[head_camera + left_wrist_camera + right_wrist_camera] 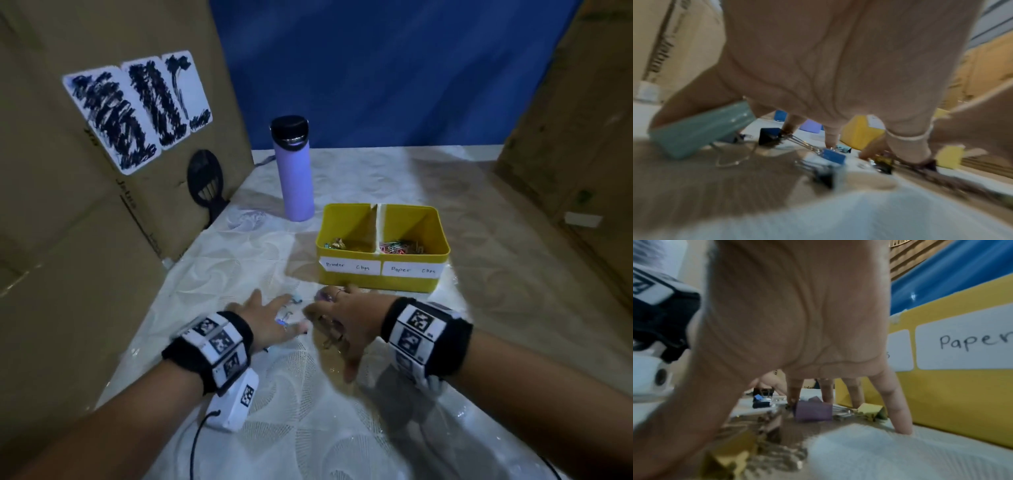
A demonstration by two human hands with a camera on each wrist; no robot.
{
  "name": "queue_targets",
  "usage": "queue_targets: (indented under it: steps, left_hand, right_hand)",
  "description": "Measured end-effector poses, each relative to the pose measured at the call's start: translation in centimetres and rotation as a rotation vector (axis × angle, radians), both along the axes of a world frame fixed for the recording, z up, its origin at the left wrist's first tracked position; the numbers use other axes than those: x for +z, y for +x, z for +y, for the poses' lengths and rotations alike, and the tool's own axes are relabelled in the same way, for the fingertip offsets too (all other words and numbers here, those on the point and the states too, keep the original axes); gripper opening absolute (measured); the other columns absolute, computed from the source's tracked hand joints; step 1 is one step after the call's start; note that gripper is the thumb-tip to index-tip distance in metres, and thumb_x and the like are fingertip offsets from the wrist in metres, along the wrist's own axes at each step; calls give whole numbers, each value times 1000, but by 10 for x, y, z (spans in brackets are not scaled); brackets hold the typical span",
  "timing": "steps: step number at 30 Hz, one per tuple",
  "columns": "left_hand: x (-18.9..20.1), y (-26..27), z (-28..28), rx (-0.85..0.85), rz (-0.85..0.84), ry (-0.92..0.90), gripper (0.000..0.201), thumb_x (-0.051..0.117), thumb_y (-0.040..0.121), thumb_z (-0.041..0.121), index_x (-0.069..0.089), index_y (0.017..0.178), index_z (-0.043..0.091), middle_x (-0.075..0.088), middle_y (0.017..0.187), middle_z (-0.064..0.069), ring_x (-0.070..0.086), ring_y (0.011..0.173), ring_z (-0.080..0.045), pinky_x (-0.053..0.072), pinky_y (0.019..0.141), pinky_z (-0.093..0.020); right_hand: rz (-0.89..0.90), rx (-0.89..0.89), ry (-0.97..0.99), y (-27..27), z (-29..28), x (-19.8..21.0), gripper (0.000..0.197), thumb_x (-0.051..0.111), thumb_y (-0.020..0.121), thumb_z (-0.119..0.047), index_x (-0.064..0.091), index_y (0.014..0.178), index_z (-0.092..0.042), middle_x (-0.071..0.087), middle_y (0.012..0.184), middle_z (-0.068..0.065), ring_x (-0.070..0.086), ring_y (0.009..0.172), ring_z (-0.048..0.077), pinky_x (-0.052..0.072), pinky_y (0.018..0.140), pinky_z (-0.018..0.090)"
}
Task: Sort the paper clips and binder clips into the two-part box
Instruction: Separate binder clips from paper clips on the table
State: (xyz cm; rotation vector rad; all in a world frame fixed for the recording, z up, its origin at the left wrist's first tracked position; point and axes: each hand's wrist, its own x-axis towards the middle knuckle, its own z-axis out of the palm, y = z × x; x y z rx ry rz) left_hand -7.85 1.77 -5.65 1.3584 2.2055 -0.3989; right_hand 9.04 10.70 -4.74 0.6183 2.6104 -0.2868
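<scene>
The yellow two-part box (376, 283) stands just beyond both hands. Its left half, labelled Binder Clips, holds a few binder clips (337, 244); its right half, labelled Paper Clips, holds coloured paper clips (400, 247). My left hand (287, 315) is spread palm down, fingertips on loose clips: a blue binder clip (833, 155), a dark blue one (769, 135) and a teal one (701, 129) by the thumb. My right hand (329, 308) stands on straight fingers over a purple binder clip (813, 412) and a yellow one (871, 410). Neither hand grips anything.
A lilac bottle (294, 171) with a black cap stands behind the box on the left. Cardboard walls (102, 222) close in both sides, and a blue backdrop hangs at the back. A white patterned cloth (308, 428) covers the table.
</scene>
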Motion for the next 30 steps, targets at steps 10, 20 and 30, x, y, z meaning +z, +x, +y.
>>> queue_targets:
  steps: [10, 20, 30]
  left_hand:
    - [-9, 48, -39, -122, 131, 211, 39, 48, 93, 14, 37, 130, 20, 35, 133, -13, 37, 119, -35, 37, 95, -41]
    - [2, 36, -23, -149, 10, 137, 29, 41, 92, 6, 41, 121, 8, 44, 125, -17, 50, 113, -35, 43, 96, -41]
    - [9, 26, -11, -235, -13, 82, 30, 47, 95, 17, 44, 119, 0, 53, 120, -17, 52, 95, -25, 43, 83, -34]
  right_hand:
    - [201, -18, 95, 39, -16, -14, 47, 51, 89, -14, 34, 131, -24, 42, 127, 10, 45, 112, 31, 44, 90, 37]
    - [163, -73, 5, 34, -21, -3, 45, 68, 76, -26, 48, 115, -16, 47, 108, 11, 47, 80, 22, 42, 65, 29]
    - [223, -48, 10, 31, -7, -3, 23, 67, 78, -18, 58, 99, -13, 38, 66, -9, 48, 76, 19, 34, 52, 21]
